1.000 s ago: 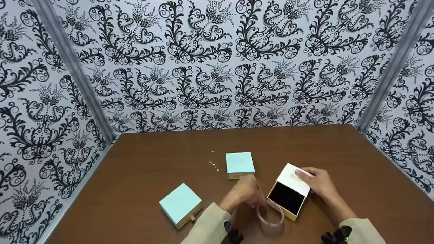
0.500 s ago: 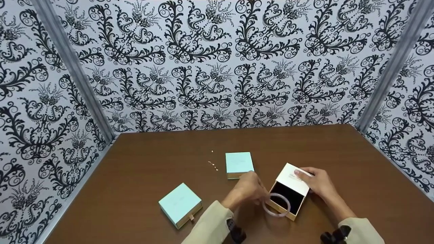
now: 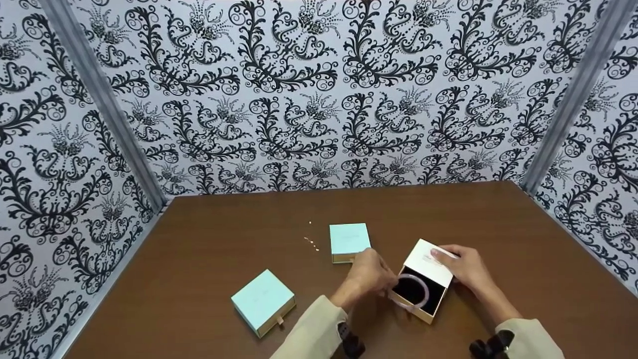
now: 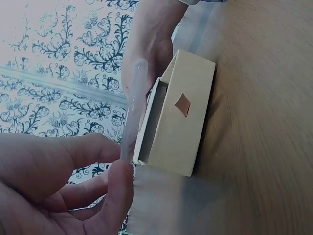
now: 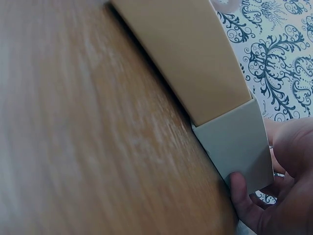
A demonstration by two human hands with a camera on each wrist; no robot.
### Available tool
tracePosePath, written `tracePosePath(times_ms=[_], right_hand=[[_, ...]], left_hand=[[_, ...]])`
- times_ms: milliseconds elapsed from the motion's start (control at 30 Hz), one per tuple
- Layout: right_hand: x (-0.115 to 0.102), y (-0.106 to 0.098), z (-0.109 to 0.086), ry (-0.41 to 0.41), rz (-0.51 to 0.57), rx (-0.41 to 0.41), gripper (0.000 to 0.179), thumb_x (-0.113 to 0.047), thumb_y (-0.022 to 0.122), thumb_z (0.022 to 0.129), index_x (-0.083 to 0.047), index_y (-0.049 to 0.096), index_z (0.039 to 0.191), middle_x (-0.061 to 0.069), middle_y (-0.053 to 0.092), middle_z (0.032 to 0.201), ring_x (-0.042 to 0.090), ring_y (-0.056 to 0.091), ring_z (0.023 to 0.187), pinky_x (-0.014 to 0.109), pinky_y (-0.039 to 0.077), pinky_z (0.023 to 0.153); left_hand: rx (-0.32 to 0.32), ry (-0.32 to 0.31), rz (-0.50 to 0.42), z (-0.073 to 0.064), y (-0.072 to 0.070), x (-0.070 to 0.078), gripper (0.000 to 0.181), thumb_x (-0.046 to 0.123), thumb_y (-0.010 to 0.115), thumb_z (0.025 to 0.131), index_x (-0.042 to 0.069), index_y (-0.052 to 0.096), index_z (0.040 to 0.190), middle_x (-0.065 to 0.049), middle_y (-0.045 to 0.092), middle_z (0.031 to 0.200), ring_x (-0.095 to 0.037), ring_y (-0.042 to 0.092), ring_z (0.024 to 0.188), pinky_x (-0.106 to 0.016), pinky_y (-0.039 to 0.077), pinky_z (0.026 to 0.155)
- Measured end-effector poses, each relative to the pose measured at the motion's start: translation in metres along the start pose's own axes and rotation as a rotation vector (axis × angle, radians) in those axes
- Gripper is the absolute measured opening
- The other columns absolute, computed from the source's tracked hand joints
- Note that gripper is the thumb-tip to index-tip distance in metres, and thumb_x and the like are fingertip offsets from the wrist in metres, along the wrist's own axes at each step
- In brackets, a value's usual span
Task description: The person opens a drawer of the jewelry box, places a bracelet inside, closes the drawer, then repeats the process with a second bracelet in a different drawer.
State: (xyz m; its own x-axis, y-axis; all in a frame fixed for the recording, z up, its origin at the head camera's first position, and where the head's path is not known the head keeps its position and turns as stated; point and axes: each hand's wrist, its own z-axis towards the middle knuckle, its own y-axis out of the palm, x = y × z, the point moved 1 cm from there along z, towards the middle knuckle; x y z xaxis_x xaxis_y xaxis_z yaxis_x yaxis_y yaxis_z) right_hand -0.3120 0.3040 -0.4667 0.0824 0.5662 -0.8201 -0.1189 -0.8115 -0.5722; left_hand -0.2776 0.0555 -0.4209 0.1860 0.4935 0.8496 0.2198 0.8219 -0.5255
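Observation:
Between thumb and finger, my left hand (image 3: 370, 275) pinches a pale lilac bangle (image 3: 425, 294) by its left side. The ring is over the pulled-out drawer (image 3: 422, 315) of a white box, and the left wrist view shows the bangle (image 4: 133, 112) raised above the drawer's rim. Black lining (image 3: 437, 294) fills the drawer, and its front bears a copper-coloured diamond mark (image 4: 182, 105). My right hand (image 3: 467, 269) grips the white sleeve (image 3: 428, 262) of the box, thumb on top. In the right wrist view a fingertip presses the sleeve's side (image 5: 239, 147).
A closed turquoise box (image 3: 263, 301) with a small pull tab lies at the left. Another turquoise box (image 3: 349, 239) stands just beyond my left hand. Small pale bits (image 3: 311, 243) are scattered on the brown table (image 3: 224, 234). Patterned walls (image 3: 319, 99) enclose the table.
The left hand has brought the bangle rightward and up, from in front of the box to over its drawer. The right hand keeps its grip on the sleeve.

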Motion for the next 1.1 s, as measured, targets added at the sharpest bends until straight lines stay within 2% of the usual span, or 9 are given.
tracePosePath(times_ms=[133,367,600,767,967,1100], right_hand=[[0.000,-0.001,0.000,-0.013,-0.030,0.012,0.055,-0.041,0.072,0.092,0.004,0.067,0.123,0.001,0.068,0.080,0.008,0.058,0.063,0.024,0.047,0.055],[0.000,-0.002,0.000,-0.017,-0.044,0.002,0.059,-0.046,0.070,0.092,0.003,0.066,0.125,0.010,0.072,0.095,0.010,0.058,0.068,0.025,0.047,0.058],[-0.001,-0.003,-0.001,-0.006,-0.037,-0.001,0.058,-0.045,0.070,0.093,0.002,0.066,0.126,0.007,0.070,0.092,0.010,0.058,0.067,0.025,0.048,0.058],[-0.001,-0.003,0.000,0.003,-0.037,0.000,0.057,-0.045,0.070,0.092,0.001,0.067,0.126,0.005,0.070,0.089,0.010,0.058,0.066,0.025,0.047,0.057],[-0.001,-0.003,-0.002,-0.026,-0.053,0.014,0.057,-0.044,0.071,0.092,0.003,0.067,0.124,0.013,0.072,0.099,0.011,0.057,0.070,0.024,0.045,0.060],[-0.002,-0.004,-0.002,-0.031,-0.061,0.013,0.058,-0.046,0.071,0.092,0.003,0.067,0.123,0.015,0.072,0.100,0.011,0.057,0.071,0.025,0.045,0.060]], left_hand=[[0.024,0.010,-0.015,0.001,0.005,0.000,0.019,-0.003,0.075,0.076,0.003,0.073,0.058,-0.007,0.066,0.050,-0.003,0.048,0.035,-0.018,0.039,0.039],[0.040,0.037,-0.057,0.000,0.011,0.002,0.018,-0.006,0.075,0.076,0.000,0.073,0.059,-0.007,0.067,0.052,-0.002,0.050,0.037,-0.017,0.042,0.040],[0.052,-0.002,-0.055,0.002,0.017,0.004,0.018,-0.005,0.076,0.075,0.001,0.073,0.059,-0.004,0.067,0.052,-0.002,0.051,0.039,-0.017,0.042,0.040],[0.075,-0.007,-0.045,0.004,0.022,0.005,0.021,-0.007,0.075,0.074,0.001,0.071,0.056,-0.002,0.063,0.049,-0.002,0.046,0.038,-0.017,0.035,0.039],[0.098,0.034,-0.033,0.003,0.025,0.009,0.028,-0.008,0.072,0.074,0.002,0.064,0.050,0.005,0.047,0.042,-0.001,0.038,0.036,-0.017,0.028,0.037],[0.108,0.066,-0.024,0.003,0.027,0.009,0.028,-0.010,0.071,0.074,0.001,0.063,0.049,0.002,0.051,0.042,0.000,0.037,0.036,-0.017,0.027,0.037]])
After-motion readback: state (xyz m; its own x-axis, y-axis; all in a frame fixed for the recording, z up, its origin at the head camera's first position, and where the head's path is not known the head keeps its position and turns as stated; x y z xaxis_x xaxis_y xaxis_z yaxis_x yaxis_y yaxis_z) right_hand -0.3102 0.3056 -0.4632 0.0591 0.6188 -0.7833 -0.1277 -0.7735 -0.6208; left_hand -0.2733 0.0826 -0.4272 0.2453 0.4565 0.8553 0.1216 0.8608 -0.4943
